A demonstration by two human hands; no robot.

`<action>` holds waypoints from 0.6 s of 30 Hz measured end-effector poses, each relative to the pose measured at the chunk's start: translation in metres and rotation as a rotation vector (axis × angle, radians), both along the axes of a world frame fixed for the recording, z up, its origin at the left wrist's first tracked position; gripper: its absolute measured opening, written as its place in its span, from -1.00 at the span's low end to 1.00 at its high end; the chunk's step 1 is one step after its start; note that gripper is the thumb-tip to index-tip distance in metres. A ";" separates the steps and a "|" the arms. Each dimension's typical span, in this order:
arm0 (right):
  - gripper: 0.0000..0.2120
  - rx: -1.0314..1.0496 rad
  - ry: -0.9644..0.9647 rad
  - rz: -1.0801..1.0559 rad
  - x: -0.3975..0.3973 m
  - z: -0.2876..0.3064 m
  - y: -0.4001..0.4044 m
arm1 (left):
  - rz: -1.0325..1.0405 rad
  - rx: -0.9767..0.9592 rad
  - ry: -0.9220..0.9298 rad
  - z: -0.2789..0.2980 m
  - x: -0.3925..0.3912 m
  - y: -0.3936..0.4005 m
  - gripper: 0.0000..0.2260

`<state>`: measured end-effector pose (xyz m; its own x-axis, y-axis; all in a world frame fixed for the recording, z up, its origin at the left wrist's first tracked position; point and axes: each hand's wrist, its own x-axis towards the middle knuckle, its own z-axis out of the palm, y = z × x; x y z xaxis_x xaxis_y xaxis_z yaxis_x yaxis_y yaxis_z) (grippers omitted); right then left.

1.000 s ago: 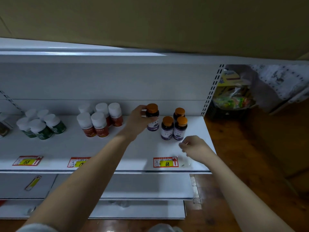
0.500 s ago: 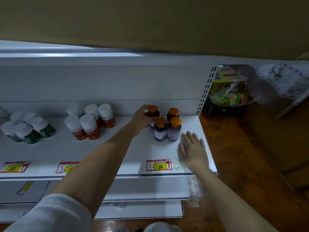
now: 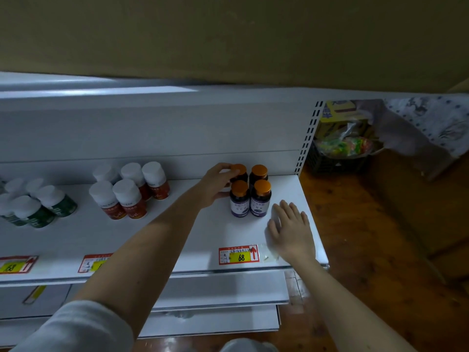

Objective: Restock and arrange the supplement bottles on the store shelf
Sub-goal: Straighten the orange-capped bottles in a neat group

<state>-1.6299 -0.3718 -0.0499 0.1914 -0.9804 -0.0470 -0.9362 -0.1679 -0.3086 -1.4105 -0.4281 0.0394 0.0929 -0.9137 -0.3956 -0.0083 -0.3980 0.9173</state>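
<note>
step: seating rear-left orange-capped bottle (image 3: 238, 172) upright in a two-by-two block near the shelf (image 3: 208, 232) right rear corner | left hand (image 3: 217, 185) curls round it from its left, nearer | right hand (image 3: 290, 228) flat, fingers spread, on the shelf just right of front bottles (image 3: 250, 199)

On the shelf (image 3: 203, 237), four supplement bottles (image 3: 250, 191) stand two by two near its right end. Left of them stands a second bottle cluster (image 3: 129, 190), a third (image 3: 35, 204) farther left. Price tags (image 3: 239, 254) lie along the front edge.
</note>
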 end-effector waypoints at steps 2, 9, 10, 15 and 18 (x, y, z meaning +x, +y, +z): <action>-0.49 0.004 0.006 -0.003 0.000 0.000 0.000 | 0.004 0.003 -0.012 0.000 0.002 0.000 -0.71; -0.49 0.011 0.011 -0.007 0.000 0.001 0.001 | -0.034 -0.016 -0.134 -0.001 0.005 0.000 -0.70; -0.49 0.012 0.009 -0.008 0.000 0.002 0.001 | -0.046 -0.019 -0.186 0.001 0.004 -0.002 -0.68; -0.49 -0.001 -0.013 -0.003 0.001 0.003 0.001 | -0.151 -0.224 -0.487 0.019 -0.009 -0.018 -0.59; -0.50 0.001 -0.016 -0.002 0.000 0.004 0.001 | -0.366 -0.254 -0.673 0.031 -0.018 -0.028 -0.54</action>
